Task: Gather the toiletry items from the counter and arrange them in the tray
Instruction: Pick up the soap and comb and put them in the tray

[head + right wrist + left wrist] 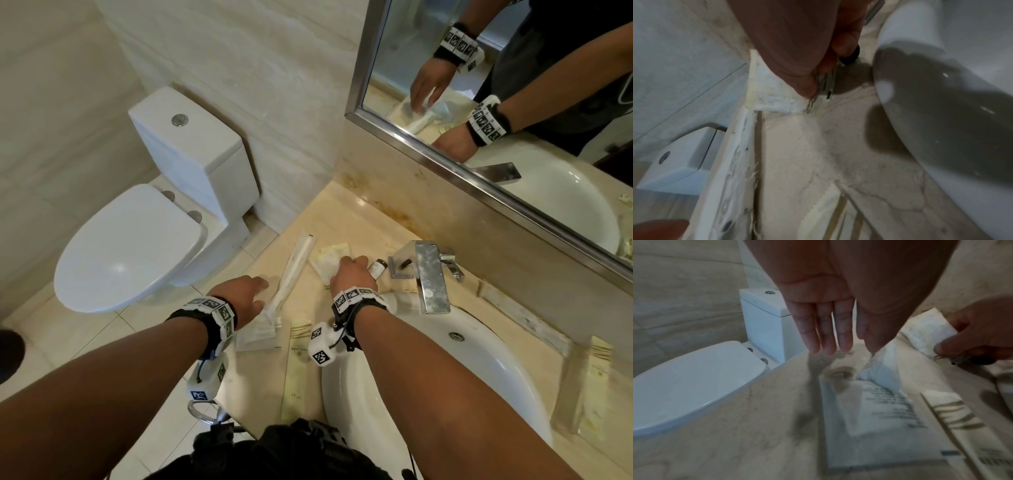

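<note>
Both hands are out over the beige marble surface (346,212), left of the white basin (496,363). The right hand (352,274) is curled down near the back of the surface, fingers and thumb pinching a small white sachet (929,331); the left wrist view shows that packet clamped between thumb and fingertips, lifted at one end. Just right of those knuckles lies a small brown bottle (377,268), on its side, beside the base of the chrome faucet (428,274). Whether the hand touches the bottle is hard to tell.

The left hand (245,294) hovers near the surface's left edge, fingers straight and loose, holding nothing. Its fingertips (826,344) hang just above the surface, right beside a long white wrapped toothbrush packet (291,274) that runs diagonally from the back toward the front. At that packet's near end sits a flat clear printed sachet (258,337), and just beside it, along the basin's rim, a long cream packet with gold stripes (298,363).

Off the left edge, a white toilet (144,233) with its lid down. A framed mirror (513,85) hangs above the back.
</note>
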A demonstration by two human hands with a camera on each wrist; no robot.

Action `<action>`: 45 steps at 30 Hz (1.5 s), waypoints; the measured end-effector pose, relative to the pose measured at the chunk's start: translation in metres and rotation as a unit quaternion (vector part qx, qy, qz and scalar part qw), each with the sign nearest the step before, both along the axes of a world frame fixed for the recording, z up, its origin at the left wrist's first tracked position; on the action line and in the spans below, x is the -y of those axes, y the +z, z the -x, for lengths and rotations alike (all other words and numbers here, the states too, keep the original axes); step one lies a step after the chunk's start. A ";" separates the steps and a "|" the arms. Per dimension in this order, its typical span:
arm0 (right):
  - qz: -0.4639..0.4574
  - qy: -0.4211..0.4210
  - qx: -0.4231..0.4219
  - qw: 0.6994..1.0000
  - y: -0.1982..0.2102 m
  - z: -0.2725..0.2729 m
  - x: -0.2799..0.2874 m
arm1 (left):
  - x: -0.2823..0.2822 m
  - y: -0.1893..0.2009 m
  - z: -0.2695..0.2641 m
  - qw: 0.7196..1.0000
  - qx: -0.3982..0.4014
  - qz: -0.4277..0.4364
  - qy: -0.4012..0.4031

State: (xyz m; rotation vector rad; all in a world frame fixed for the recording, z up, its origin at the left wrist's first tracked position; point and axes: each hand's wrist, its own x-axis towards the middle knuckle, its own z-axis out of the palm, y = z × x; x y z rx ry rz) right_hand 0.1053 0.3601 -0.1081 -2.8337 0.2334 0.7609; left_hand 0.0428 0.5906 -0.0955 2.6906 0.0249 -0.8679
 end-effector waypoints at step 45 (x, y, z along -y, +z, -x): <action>-0.051 0.065 0.036 0.996 -0.009 0.049 -0.008 | 0.013 -0.001 0.038 0.991 -0.062 -0.069 -0.101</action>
